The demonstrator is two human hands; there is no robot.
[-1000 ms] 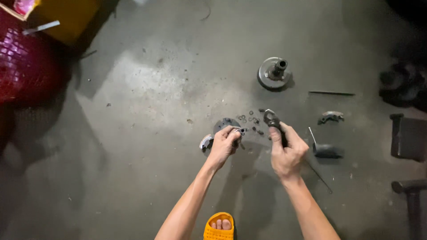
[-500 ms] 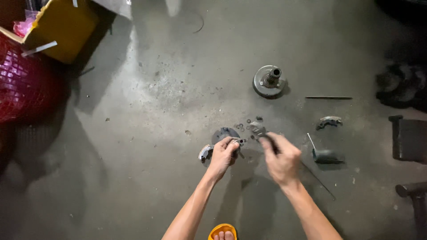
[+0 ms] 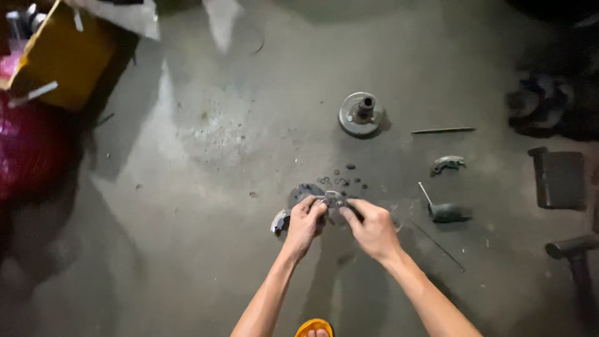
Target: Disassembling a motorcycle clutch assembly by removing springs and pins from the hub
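Both of my hands meet low over a grey concrete floor. My left hand (image 3: 306,221) and my right hand (image 3: 373,228) pinch a small grey metal part (image 3: 334,200) between their fingertips. The part sits just above a dark round plate (image 3: 304,191) lying on the floor. A curved metal shoe piece (image 3: 279,221) rests beside my left hand. Small dark bits (image 3: 346,178) are scattered just beyond the part.
A round metal disc with a hub (image 3: 360,114) stands farther out, with a thin rod (image 3: 443,130), another curved shoe (image 3: 447,164) and a short-handled tool (image 3: 446,212) to the right. A dark block (image 3: 560,178) and a hammer (image 3: 571,246) lie at far right. A yellow box (image 3: 62,56) and a red bag (image 3: 31,150) are at left.
My right hand has come down and leftward from holding a dark piece raised, and now meets my left hand at the small part. The view has shifted downward slightly.
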